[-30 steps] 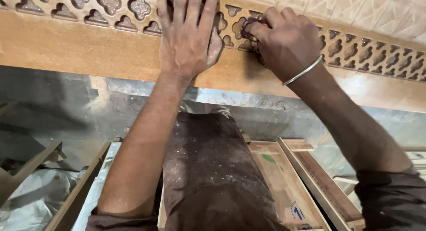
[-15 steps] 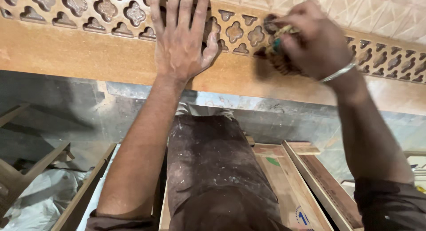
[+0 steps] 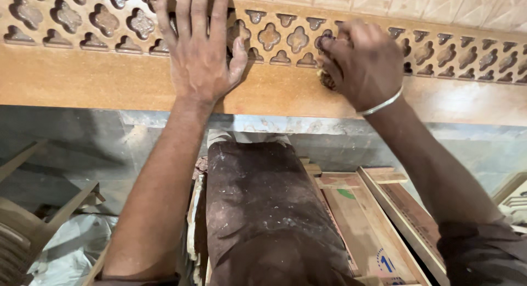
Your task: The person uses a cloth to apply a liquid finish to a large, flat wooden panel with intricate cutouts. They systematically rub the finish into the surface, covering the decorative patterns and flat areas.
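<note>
A long wooden panel (image 3: 99, 82) with a band of carved lattice cut-outs (image 3: 282, 36) stretches across the top of the view. My left hand (image 3: 200, 50) lies flat on it, fingers spread over the cut-outs. To its right, my right hand (image 3: 365, 63) is closed around a small folded piece of sandpaper (image 3: 325, 77), pressing it on the panel just below the cut-outs. Most of the sandpaper is hidden by the fingers. A metal bangle (image 3: 381, 103) circles the right wrist.
Below the panel lies a grey stone floor (image 3: 71, 137). My dusty brown trouser leg (image 3: 263, 209) fills the lower middle. Flat wooden boards and frames (image 3: 373, 214) lie at the lower right; wooden frame pieces (image 3: 33, 220) and a crumpled plastic sheet (image 3: 66, 247) at the lower left.
My right hand has slid along the carved band, first right, then a little back left. The left hand stays flat on the panel.
</note>
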